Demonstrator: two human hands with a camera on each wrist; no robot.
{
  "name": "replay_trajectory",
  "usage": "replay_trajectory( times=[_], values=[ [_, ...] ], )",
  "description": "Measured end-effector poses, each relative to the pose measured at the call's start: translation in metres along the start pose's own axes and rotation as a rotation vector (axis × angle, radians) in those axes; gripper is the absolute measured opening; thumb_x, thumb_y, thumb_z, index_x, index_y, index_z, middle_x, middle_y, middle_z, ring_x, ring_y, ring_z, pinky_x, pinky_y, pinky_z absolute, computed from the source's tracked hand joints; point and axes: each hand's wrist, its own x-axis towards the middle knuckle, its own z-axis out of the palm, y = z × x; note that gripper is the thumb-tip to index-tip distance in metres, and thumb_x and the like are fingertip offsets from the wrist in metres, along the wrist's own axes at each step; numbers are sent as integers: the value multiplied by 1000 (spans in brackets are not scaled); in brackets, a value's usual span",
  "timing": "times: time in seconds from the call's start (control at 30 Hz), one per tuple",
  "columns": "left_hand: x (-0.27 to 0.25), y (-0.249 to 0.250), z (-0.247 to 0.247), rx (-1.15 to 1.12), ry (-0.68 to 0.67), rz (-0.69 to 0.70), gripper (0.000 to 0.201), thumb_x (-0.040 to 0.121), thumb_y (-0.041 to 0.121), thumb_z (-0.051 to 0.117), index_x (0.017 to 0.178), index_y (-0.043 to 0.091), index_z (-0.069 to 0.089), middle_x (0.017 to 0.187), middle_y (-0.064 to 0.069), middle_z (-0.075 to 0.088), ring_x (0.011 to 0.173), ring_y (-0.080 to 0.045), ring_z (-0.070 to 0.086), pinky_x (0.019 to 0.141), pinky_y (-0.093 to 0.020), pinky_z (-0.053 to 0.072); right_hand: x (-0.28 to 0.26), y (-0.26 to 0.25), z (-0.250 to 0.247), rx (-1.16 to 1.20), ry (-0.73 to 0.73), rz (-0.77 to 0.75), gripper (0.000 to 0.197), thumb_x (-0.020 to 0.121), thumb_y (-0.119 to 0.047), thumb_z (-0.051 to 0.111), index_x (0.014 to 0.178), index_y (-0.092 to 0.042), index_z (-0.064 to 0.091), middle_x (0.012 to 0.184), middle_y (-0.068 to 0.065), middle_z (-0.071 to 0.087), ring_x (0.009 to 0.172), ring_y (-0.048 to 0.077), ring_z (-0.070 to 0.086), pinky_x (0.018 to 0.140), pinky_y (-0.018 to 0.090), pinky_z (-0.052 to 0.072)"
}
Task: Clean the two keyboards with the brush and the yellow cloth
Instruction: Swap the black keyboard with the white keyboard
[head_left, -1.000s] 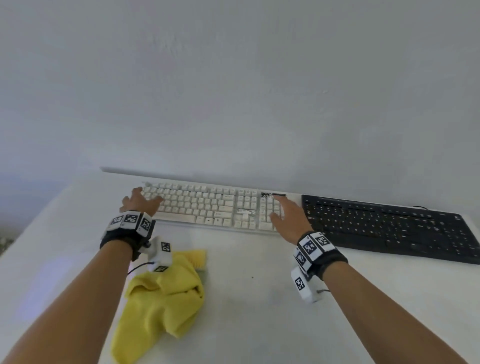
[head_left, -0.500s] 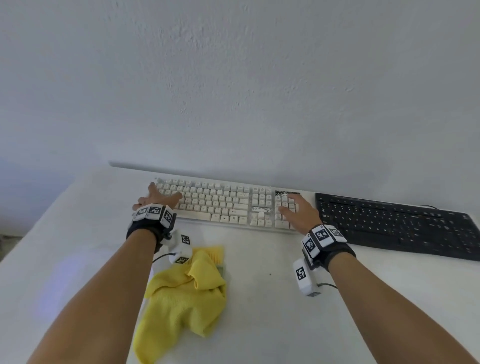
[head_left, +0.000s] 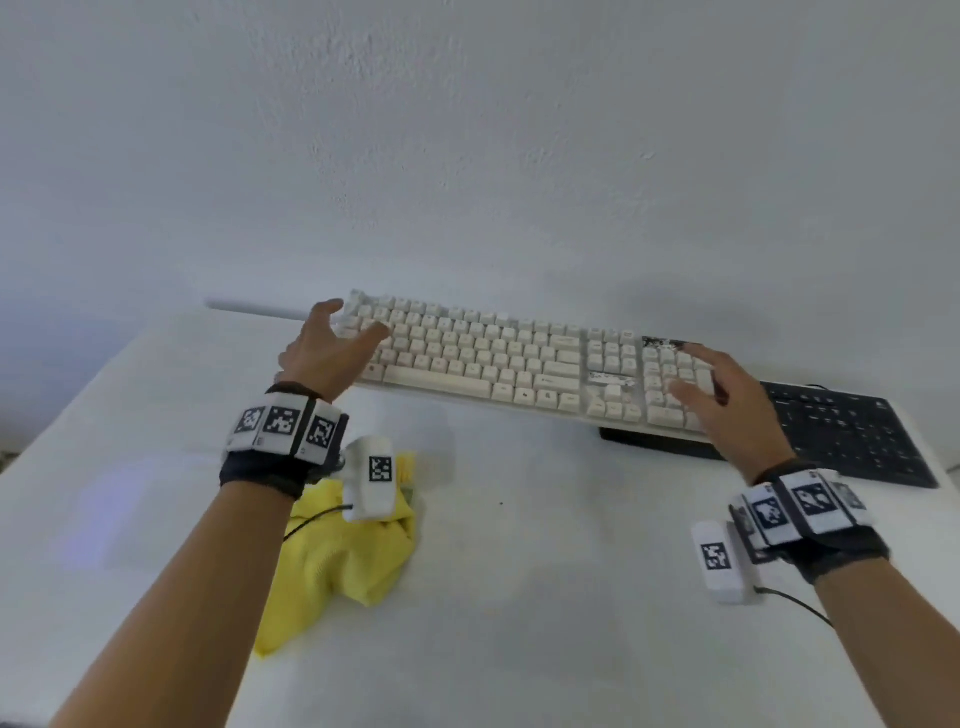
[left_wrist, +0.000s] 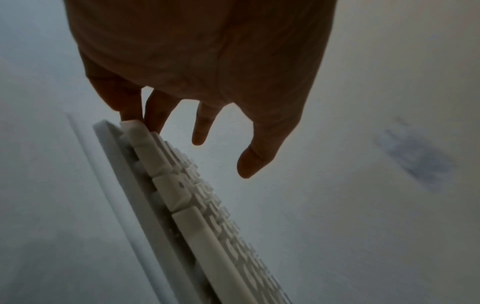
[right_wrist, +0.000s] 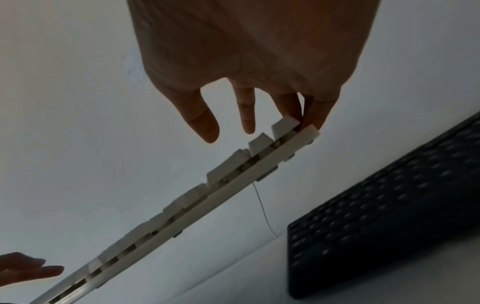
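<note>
The white keyboard (head_left: 493, 358) hangs in the air, tilted, between my two hands. My left hand (head_left: 353, 322) is at its left end; in the left wrist view straight fingertips (left_wrist: 130, 115) press that end of the keyboard (left_wrist: 182, 197) while the thumb stays clear. My right hand (head_left: 691, 371) is at the numpad end, where straight fingertips (right_wrist: 309, 121) press the corner of the keyboard (right_wrist: 233, 170). Its right end overlaps the left end of the black keyboard (head_left: 852, 431), which lies flat. The crumpled yellow cloth (head_left: 337, 561) lies under my left wrist. No brush shows plainly.
Everything sits on a white table (head_left: 519, 597) pushed against a white wall (head_left: 467, 156). A thin white cable (right_wrist: 262, 209) hangs from the raised keyboard's underside. The table's left edge (head_left: 31, 447) drops off beyond my left forearm.
The white keyboard has come up off the table and shifted right, over the black keyboard's left end. Both hands went from resting on its ends to carrying it.
</note>
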Motion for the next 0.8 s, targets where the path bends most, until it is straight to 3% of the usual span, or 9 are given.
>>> replay_trajectory(
  times=[0.1,0.17,0.33,0.43,0.53,0.6,0.7,0.8],
  values=[
    [-55,-5,16,-48,-48,60,96,64,69,59,152,35,40,147,-12,55,140,-33,46,116,-54,37,-40,20,-39,21,31,20,42,91,-23,65,129,-37,52,134,-4,56,125,19,51,107,48,40],
    [-93,-18,28,-101,-84,88,90,65,70,62,148,40,44,143,-9,58,138,-28,48,115,-54,40,-74,35,-59,22,33,46,43,92,-19,64,129,-36,53,124,-8,61,117,19,56,103,49,44],
    [-167,-61,53,-130,-139,99,65,60,77,64,123,68,47,133,5,64,128,-21,56,111,-51,45,-156,68,-80,8,-14,102,48,91,-15,63,117,-53,48,112,-6,63,106,21,60,93,41,46],
    [-199,-77,65,-116,-160,121,57,69,67,71,120,63,46,131,12,63,126,-11,56,110,-42,45,-195,98,-81,-14,-56,161,45,91,-24,65,124,-51,51,125,-5,61,114,21,56,97,43,43],
    [-218,-96,74,-78,-196,153,53,89,41,79,125,57,44,122,22,60,118,-1,57,104,-36,45,-221,123,-82,-54,-72,213,44,91,-31,65,131,-43,51,133,-8,54,122,20,48,99,40,39],
    [-222,-109,77,-42,-232,149,52,89,42,79,123,60,44,120,28,57,116,1,56,100,-36,46,-229,133,-81,-76,-87,221,48,90,-29,65,132,-44,49,134,-11,52,128,24,45,101,42,38],
    [-227,-121,78,6,-246,110,52,90,37,77,125,57,44,121,16,61,119,-12,57,99,-39,45,-234,145,-80,-111,-131,227,51,88,-40,61,135,-50,44,141,-15,47,134,23,39,106,50,37],
    [-232,-124,78,43,-238,117,53,90,35,77,125,56,42,119,7,60,116,-13,56,96,-35,42,-233,153,-78,-120,-150,210,55,85,-48,59,137,-52,41,144,-15,46,137,21,36,107,54,36]
  ],
)
